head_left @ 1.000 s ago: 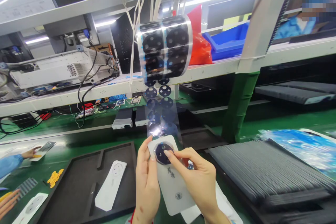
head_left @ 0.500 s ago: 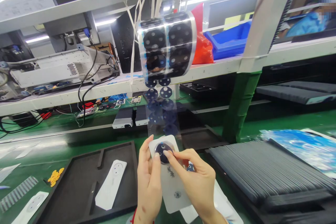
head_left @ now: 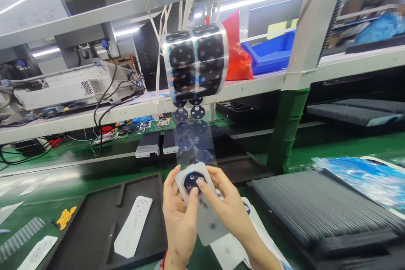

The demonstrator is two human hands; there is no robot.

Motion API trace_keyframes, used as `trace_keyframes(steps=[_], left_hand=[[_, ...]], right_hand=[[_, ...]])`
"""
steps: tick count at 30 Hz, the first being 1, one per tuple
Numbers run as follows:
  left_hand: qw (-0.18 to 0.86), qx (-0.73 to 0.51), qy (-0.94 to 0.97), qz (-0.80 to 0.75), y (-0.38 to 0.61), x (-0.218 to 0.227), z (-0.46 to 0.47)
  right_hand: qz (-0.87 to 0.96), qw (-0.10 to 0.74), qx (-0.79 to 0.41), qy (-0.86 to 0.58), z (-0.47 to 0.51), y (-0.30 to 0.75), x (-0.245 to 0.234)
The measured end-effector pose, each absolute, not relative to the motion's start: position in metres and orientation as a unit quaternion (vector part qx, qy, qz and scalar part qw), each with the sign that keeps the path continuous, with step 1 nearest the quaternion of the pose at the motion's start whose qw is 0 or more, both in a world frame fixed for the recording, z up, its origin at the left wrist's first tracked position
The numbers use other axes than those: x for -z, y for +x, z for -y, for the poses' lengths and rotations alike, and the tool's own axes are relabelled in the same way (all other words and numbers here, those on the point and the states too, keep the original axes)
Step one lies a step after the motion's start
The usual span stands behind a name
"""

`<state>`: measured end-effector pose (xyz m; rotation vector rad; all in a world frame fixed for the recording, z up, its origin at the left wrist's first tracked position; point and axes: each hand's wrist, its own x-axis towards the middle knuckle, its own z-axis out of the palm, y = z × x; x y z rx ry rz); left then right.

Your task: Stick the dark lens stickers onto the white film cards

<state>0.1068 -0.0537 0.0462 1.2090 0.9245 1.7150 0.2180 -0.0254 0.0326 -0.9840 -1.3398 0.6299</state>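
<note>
A pale rectangular panel (head_left: 211,217) with rounded corners is held up in front of me, tilted. On its upper end lies a dark round sticker (head_left: 190,177) with small circles in it. My left hand (head_left: 182,219) grips the panel's left edge, thumb at the sticker's lower rim. Around the right edge curls my right hand (head_left: 226,202), its thumb pressing on the sticker; its fingers behind the panel are partly hidden. Behind and above hangs a roll of dark round stickers (head_left: 198,61), its clear strip (head_left: 193,130) running down behind the panel.
A black tray (head_left: 90,219) at left carries a white panel (head_left: 134,225). Yellow pieces (head_left: 66,217) lie beside it. More white panels (head_left: 228,251) lie under my right arm. A stack of thin dark sheets (head_left: 325,206) stands at right, near a green-wrapped post (head_left: 286,130).
My right hand has gone from pinching over the sticker with its fingertips to wrapping the panel's right edge, thumb on the sticker. The panel has moved slightly left and up.
</note>
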Motion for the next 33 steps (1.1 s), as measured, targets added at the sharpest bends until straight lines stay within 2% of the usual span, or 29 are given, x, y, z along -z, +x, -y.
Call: trace_keyframes(steps=[2, 7, 11, 15, 20, 21, 23, 25, 27, 30, 33], left_hand=[[0.436, -0.654, 0.506, -0.355, 0.109, -0.045, 0.051], [0.458, -0.639, 0.5, -0.363, 0.112, -0.041, 0.043], [0.418, -0.679, 0.457, -0.394, 0.11, -0.041, 0.038], [0.394, -0.7, 0.451, -0.388, 0.106, -0.039, 0.03], [0.314, -0.74, 0.454, -0.386, 0.092, -0.029, 0.0], [0.33, -0.733, 0.446, -0.393, 0.088, -0.027, -0.008], [0.434, -0.682, 0.445, -0.385, 0.081, -0.02, -0.023], [0.544, -0.611, 0.459, -0.348, 0.077, -0.013, -0.035], [0.598, -0.561, 0.476, -0.318, 0.075, -0.007, -0.043], [0.639, -0.524, 0.485, -0.287, 0.077, 0.001, -0.05], [0.658, -0.51, 0.489, -0.26, 0.079, 0.006, -0.052]], right_hand=[[0.582, 0.593, -0.343, -0.437, 0.026, 0.22, -0.034], [0.566, 0.584, -0.349, -0.466, 0.027, 0.221, -0.035], [0.59, 0.582, -0.321, -0.459, 0.032, 0.213, -0.031], [0.582, 0.581, -0.349, -0.449, 0.049, 0.217, -0.021], [0.483, 0.602, -0.287, -0.567, 0.049, 0.285, 0.015], [0.475, 0.59, -0.247, -0.604, 0.045, 0.299, 0.026], [0.494, 0.546, -0.168, -0.655, 0.032, 0.32, 0.051], [0.525, 0.53, -0.119, -0.656, 0.02, 0.326, 0.073], [0.532, 0.534, -0.088, -0.651, 0.009, 0.319, 0.084], [0.524, 0.568, -0.031, -0.634, 0.0, 0.304, 0.068], [0.558, 0.607, 0.012, -0.566, -0.005, 0.291, 0.02]])
